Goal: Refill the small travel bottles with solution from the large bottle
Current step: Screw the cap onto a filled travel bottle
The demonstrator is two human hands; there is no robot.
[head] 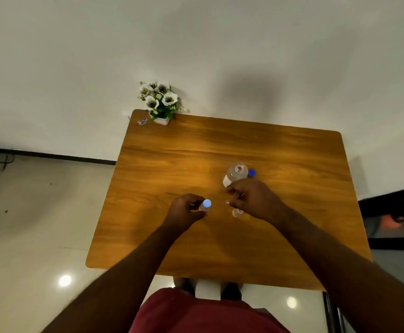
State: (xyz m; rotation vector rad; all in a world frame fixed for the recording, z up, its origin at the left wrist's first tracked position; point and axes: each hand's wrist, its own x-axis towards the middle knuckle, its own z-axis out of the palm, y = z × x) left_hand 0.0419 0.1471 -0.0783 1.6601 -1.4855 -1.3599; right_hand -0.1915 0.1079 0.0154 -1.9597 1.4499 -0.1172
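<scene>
Wooden desk (280, 150), left hand (184, 210) fingers grasping blue-capped travel bottle (205, 205), right hand (253, 198) fingers curled around uncapped small bottle (237, 212), open large bottle (235, 174) of clear solution behind, blue cap (251, 173) beside it.

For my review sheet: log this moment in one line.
left hand grips capped small bottle | right hand at open small bottle | large bottle uncapped

The large bottle (236, 173) stands upright and uncapped, clear with a white label, its blue cap (251, 173) just right of it. Nearer, left of it, a blue-capped small bottle (205, 205); directly in front of it, an open clear one (237, 212).
</scene>
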